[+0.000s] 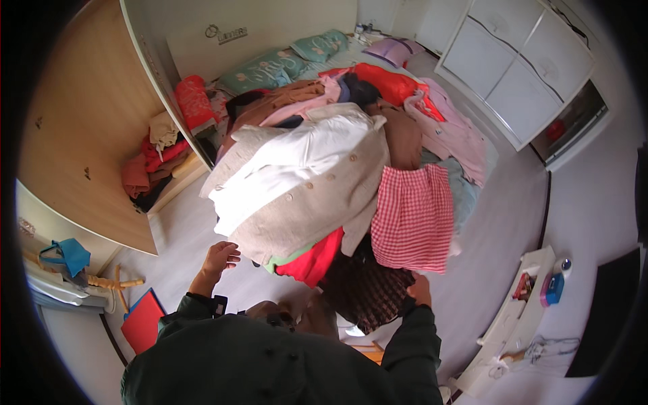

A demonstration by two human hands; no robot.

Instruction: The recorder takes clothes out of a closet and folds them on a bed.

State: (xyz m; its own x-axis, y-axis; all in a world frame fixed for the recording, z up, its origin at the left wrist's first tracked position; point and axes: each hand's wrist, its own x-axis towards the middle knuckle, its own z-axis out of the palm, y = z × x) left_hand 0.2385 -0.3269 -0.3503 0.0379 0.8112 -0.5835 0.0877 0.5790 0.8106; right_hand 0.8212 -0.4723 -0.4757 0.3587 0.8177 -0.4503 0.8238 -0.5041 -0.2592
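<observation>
My right hand (419, 290) is closed on the edge of a dark plaid garment (368, 287), which hangs down in front of me. Just off the lower left edge of a beige buttoned cardigan (297, 212), my left hand (221, 259) has loosely bent fingers and nothing visible in them. A white garment (290, 158) lies over the cardigan. Beneath it show a bright red cloth (317, 260) and a bit of green fabric (289, 256). A red-and-white gingham cloth (413, 219) drapes down at the right, above my right hand.
Behind is a bed heaped with more clothes, including a pink garment (449, 128), with green pillows (263, 73). An open wardrobe (88, 135) holding folded clothes (162, 152) stands left. At right are white drawers (516, 317); a red folder-like board (143, 322) is low left.
</observation>
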